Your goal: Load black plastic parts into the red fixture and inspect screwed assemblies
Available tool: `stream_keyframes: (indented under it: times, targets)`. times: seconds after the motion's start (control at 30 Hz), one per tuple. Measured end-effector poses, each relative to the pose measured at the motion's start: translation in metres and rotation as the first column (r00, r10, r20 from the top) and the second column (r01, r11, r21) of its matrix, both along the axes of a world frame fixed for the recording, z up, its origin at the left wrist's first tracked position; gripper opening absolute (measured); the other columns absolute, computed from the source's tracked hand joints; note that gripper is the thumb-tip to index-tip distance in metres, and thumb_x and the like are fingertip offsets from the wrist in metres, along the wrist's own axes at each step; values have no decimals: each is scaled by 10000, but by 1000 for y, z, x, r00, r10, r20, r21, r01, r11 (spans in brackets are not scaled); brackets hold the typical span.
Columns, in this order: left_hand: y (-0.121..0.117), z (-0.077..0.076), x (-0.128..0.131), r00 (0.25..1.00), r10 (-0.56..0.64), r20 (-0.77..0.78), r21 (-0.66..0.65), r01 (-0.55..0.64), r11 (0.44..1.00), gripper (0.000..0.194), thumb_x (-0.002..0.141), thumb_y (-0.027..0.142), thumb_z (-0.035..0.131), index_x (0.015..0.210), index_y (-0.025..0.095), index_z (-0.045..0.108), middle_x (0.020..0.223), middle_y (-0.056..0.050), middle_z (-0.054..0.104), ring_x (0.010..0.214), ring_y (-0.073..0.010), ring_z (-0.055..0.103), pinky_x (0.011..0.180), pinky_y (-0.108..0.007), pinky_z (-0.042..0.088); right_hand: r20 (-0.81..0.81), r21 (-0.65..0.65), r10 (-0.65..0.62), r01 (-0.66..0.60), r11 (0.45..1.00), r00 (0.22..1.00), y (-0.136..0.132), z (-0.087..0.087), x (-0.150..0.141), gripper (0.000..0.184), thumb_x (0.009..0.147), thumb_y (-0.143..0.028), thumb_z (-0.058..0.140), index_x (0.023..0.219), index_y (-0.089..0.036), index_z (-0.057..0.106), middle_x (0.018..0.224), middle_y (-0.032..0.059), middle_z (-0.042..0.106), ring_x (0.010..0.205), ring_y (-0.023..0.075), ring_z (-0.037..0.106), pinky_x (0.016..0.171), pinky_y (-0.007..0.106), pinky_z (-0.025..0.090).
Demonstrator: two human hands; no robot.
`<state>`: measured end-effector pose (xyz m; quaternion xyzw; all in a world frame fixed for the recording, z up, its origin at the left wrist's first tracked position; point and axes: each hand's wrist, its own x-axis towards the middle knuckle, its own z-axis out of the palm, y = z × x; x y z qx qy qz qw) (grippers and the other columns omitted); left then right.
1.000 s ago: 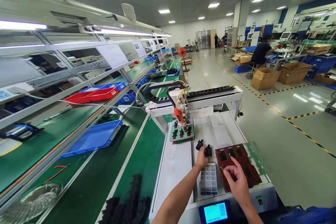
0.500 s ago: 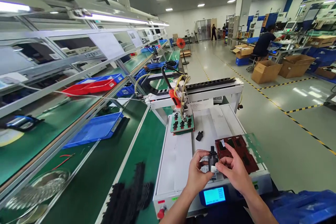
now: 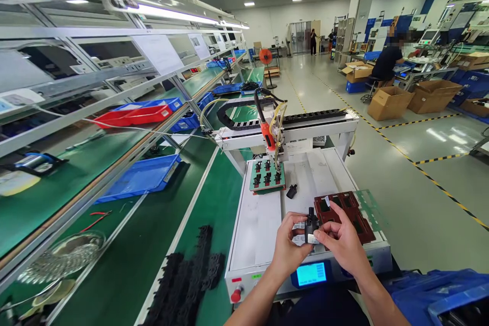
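Holding: both hands meet over the front of the white machine bed [image 3: 260, 219], just above the blue screen [image 3: 311, 273].
Left hand [image 3: 287, 247]: fingers curled round a small black part [image 3: 311, 221], thumb on its near side; the grip keeps the part upright and steady so its face is turned to the other hand.
Right hand [image 3: 342, 244]: thumb and forefinger pinched on a small white label [image 3: 311, 239] at the part's lower face, remaining fingers loosely bent and clear of it.
Part: in the air between the two hands, touching both, not resting on the bed.
Label sheet [image 3: 299, 232]: lies under the hands, mostly hidden, close enough to pick from.
Red tray [image 3: 346, 216]: just right of the hands, its pockets look empty; a white scrap sits on its far left corner.
Spare part [image 3: 292, 191]: loose on the bed, beyond the hands.
Green fixture [image 3: 267, 177]: further back under the gantry head [image 3: 270, 135], loaded with black parts, well apart from the hands.
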<state>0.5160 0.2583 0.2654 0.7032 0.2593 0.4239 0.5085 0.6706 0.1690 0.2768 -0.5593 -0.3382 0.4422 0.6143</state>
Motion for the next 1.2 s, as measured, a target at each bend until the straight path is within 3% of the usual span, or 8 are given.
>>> stream_keyframes:
  times: [0.3, 0.5, 0.57, 0.73, 0.87, 1.0, 1.1, 1.2]
  targets:
    - [-4, 8, -1, 1000, -4, 19, -99, 6, 995, 498, 666, 48, 753, 1113, 244, 656, 1173, -59, 625, 1134, -251, 672, 713, -261, 617, 272, 7, -120, 123, 992, 955, -6, 15, -16, 945, 914, -459, 747, 1633, -197, 194, 797, -13, 729, 554, 144, 498, 574, 291, 459]
    - [-4, 17, -5, 995, 46, 85, -301, -18, 953, 734, 615, 64, 819, 1248, 269, 509, 1164, -51, 659, 1124, -244, 683, 720, -255, 616, 505, 229, -361, 281, 932, 784, -9, 1, -30, 790, 956, -430, 696, 1598, -223, 285, 931, 34, 758, 522, 123, 478, 588, 295, 511]
    - [-3, 17, -7, 991, 29, 133, -302, 13, 953, 785, 618, 96, 856, 1279, 275, 473, 1131, -45, 654, 1073, -239, 690, 678, -249, 615, 451, 210, -359, 294, 932, 817, -9, -3, -27, 840, 934, -467, 720, 1602, -219, 275, 966, 50, 763, 541, 131, 509, 573, 292, 507]
    - [-8, 5, -5, 999, 40, 16, -12, -40, 999, 709, 689, 5, 749, 1308, 284, 543, 1226, -66, 686, 1137, -240, 700, 845, -317, 633, 297, -12, -105, 113, 993, 949, -5, -6, -20, 1048, 833, -444, 812, 1643, -211, 189, 834, -2, 760, 574, 160, 547, 566, 283, 469]
    - [-13, -8, -1, 997, -38, -62, 315, 55, 947, 690, 814, 5, 667, 1420, 311, 547, 1341, -102, 678, 1256, -268, 658, 963, -405, 613, 36, 69, -62, 59, 996, 997, -5, -23, -13, 996, 808, -405, 820, 1620, -232, 270, 942, 40, 763, 720, 190, 650, 685, 311, 526]
    - [22, -34, 1, 985, -158, -71, 404, 173, 898, 886, 742, 337, 924, 1510, 279, 486, 1494, -181, 583, 1390, -380, 562, 1137, -573, 499, -405, 268, 116, -4, 963, 907, -18, -48, 4, 872, 794, -556, 766, 1549, -238, 465, 837, 41, 719, 573, 147, 557, 525, 242, 407]
    - [84, -76, 12, 966, 28, -255, 334, 62, 940, 665, 866, 390, 797, 1457, 250, 525, 1506, -177, 563, 1439, -365, 512, 1166, -563, 459, -585, 353, 204, 20, 935, 785, -31, -56, 12, 794, 821, -627, 684, 1483, -203, 574, 678, 30, 662, 477, 107, 404, 472, 208, 259]
    - [143, -123, 31, 787, 248, -565, 283, -98, 954, 516, 869, 259, 706, 1363, 180, 583, 1414, -188, 595, 1397, -377, 531, 1168, -554, 438, -640, 386, 204, 81, 919, 741, -41, -52, 13, 740, 816, -585, 689, 1431, -178, 635, 586, 19, 614, 470, 127, 429, 474, 226, 284]
